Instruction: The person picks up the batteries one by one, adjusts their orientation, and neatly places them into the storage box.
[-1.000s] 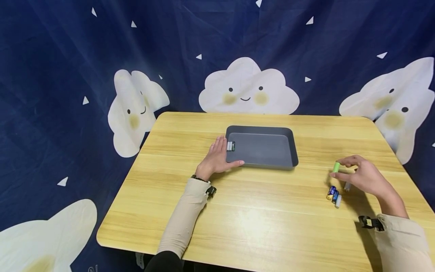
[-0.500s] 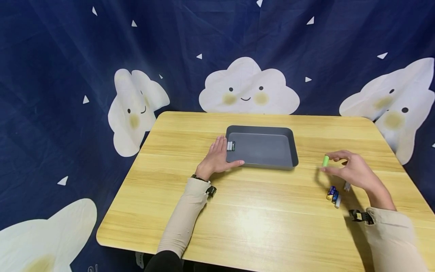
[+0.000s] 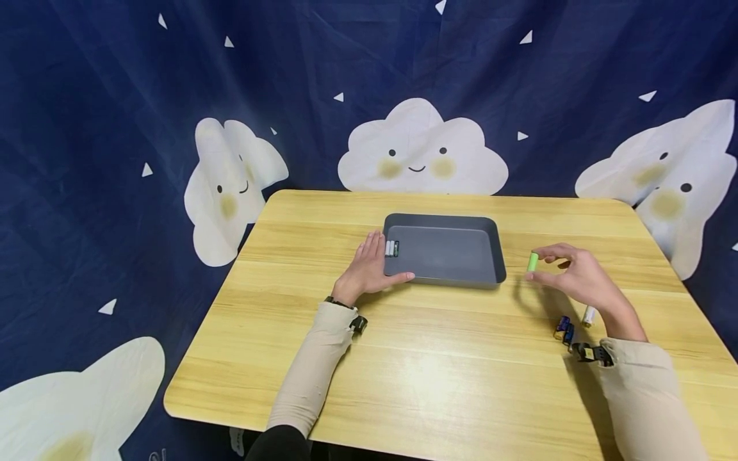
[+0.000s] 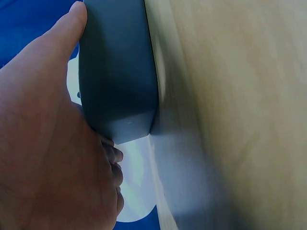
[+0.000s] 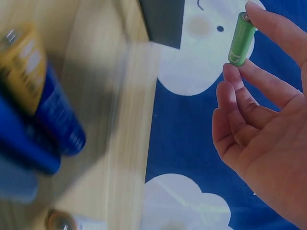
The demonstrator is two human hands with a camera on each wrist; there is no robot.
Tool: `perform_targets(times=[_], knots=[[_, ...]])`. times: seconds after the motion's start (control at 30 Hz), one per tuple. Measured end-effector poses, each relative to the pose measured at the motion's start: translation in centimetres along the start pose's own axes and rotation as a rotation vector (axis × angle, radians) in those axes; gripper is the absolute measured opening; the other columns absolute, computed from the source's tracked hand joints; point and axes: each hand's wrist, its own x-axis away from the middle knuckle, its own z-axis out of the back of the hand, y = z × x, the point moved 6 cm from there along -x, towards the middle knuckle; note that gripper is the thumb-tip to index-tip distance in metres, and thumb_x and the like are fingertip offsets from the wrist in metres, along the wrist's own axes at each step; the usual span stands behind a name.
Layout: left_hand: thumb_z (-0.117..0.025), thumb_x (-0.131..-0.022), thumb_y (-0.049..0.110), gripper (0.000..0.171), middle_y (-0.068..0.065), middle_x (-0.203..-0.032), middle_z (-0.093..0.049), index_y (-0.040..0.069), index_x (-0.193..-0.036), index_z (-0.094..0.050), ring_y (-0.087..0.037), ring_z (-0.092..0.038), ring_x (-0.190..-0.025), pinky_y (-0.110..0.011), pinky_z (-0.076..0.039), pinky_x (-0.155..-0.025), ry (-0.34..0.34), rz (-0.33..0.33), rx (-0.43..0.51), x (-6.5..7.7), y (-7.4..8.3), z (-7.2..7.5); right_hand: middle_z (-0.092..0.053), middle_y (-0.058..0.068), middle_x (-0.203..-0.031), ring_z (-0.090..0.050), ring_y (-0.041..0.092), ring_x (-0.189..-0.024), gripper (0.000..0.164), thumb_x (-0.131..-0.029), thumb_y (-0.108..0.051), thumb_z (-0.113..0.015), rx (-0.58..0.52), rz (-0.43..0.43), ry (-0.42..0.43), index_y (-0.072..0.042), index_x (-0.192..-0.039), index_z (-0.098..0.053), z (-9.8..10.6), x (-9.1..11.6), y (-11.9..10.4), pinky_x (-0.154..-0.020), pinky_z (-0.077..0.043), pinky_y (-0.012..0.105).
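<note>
My right hand pinches a green battery by its two ends between thumb and fingers, above the table to the right of the tray. The right wrist view shows the green battery with its metal tip against the thumb. My left hand rests against the left front corner of the grey tray, fingers straight along its left side and thumb on the front rim. In the left wrist view the thumb touches the tray wall. A short row of batteries stands inside the tray by its left wall.
Blue batteries, one partly yellow, lie on the wooden table near my right wrist. A white battery lies just right of them. A dark blue curtain with clouds hangs behind the table.
My right hand has moved left and slightly away from me, toward the tray, with the green battery in its grip. The left hand and tray have stayed put.
</note>
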Motion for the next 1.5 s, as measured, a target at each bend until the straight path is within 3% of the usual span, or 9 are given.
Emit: perform_targets(times=[0.1, 0.23, 0.5, 0.67, 0.8, 1.0, 1.23, 1.5], knots=[[-0.051, -0.088, 0.083, 0.125, -0.018, -0.176, 0.004, -0.002, -0.165, -0.001, -0.030, 0.004, -0.164, -0.046, -0.005, -0.135, -0.005, 0.004, -0.005, 0.0, -0.1, -0.1, -0.070, 0.015, -0.126, -0.054, 0.010, -0.100, 0.051, -0.086, -0.033, -0.085, -0.021, -0.009, 0.007, -0.005, -0.127, -0.072, -0.3, -0.5, -0.4, -0.079, -0.044, 0.018], [-0.050, -0.088, 0.084, 0.125, -0.017, -0.176, 0.005, -0.001, -0.165, 0.000, -0.029, 0.005, -0.164, -0.046, -0.005, -0.135, -0.008, 0.007, -0.012, 0.0, -0.1, -0.1, -0.070, 0.011, -0.125, -0.054, 0.009, -0.100, 0.049, -0.086, -0.032, -0.086, -0.049, -0.013, 0.010, -0.007, -0.126, -0.073, -0.9, -1.1, -1.0, -0.080, -0.045, 0.019], [-0.050, -0.088, 0.084, 0.125, -0.018, -0.175, 0.005, -0.001, -0.165, 0.001, -0.030, 0.004, -0.164, -0.045, -0.005, -0.135, -0.011, 0.006, -0.029, -0.1, -0.1, -0.1, -0.070, 0.015, -0.121, -0.055, 0.009, -0.100, 0.049, -0.085, -0.029, -0.086, -0.091, 0.031, -0.022, -0.006, -0.127, -0.072, -2.3, -2.7, -2.1, -0.079, -0.046, 0.016], [-0.050, -0.088, 0.083, 0.125, -0.018, -0.175, 0.005, -0.001, -0.165, 0.001, -0.030, 0.005, -0.164, -0.046, -0.005, -0.135, -0.012, 0.007, -0.025, -0.1, -0.1, -0.1, -0.070, 0.015, -0.122, -0.058, 0.021, -0.105, 0.051, -0.087, -0.031, -0.084, -0.110, 0.022, -0.045, -0.005, -0.129, -0.070, -3.3, -3.5, -2.9, -0.081, -0.047, 0.015], [-0.051, -0.088, 0.083, 0.125, -0.019, -0.175, 0.004, -0.001, -0.165, 0.001, -0.030, 0.004, -0.164, -0.046, -0.005, -0.135, -0.007, 0.004, -0.021, -0.1, -0.1, 0.0, -0.070, 0.015, -0.122, -0.058, 0.029, -0.108, 0.052, -0.087, -0.032, -0.084, -0.122, 0.016, -0.060, -0.005, -0.129, -0.070, -3.9, -4.2, -3.6, -0.083, -0.049, 0.020], [-0.050, -0.088, 0.083, 0.125, -0.019, -0.175, 0.005, -0.001, -0.165, 0.001, -0.030, 0.005, -0.164, -0.046, -0.005, -0.135, -0.008, 0.011, -0.029, -0.2, -0.4, 0.0, -0.069, 0.017, -0.123, -0.059, 0.025, -0.108, 0.052, -0.088, -0.033, -0.083, -0.120, 0.031, -0.091, -0.005, -0.129, -0.069, -4.8, -5.4, -4.7, -0.087, -0.051, 0.028], [-0.049, -0.087, 0.085, 0.126, -0.018, -0.175, 0.006, -0.001, -0.165, 0.001, -0.030, 0.005, -0.164, -0.046, -0.005, -0.135, -0.011, 0.012, -0.041, -0.2, -0.4, -0.2, -0.068, 0.018, -0.124, -0.059, 0.031, -0.107, 0.051, -0.090, -0.033, -0.081, -0.178, 0.057, -0.139, -0.005, -0.132, -0.068, -6.6, -6.8, -6.0, -0.082, -0.049, 0.020], [-0.052, -0.088, 0.082, 0.124, -0.018, -0.175, 0.003, -0.001, -0.165, -0.002, -0.031, 0.004, -0.164, -0.046, -0.006, -0.135, -0.004, 0.007, -0.017, -0.1, 0.0, -0.1, -0.065, 0.020, -0.128, -0.059, 0.034, -0.115, 0.056, -0.092, -0.030, -0.080, -0.198, 0.100, -0.179, 0.000, -0.136, -0.064, -9.4, -8.2, -7.2, -0.092, -0.050, 0.036]])
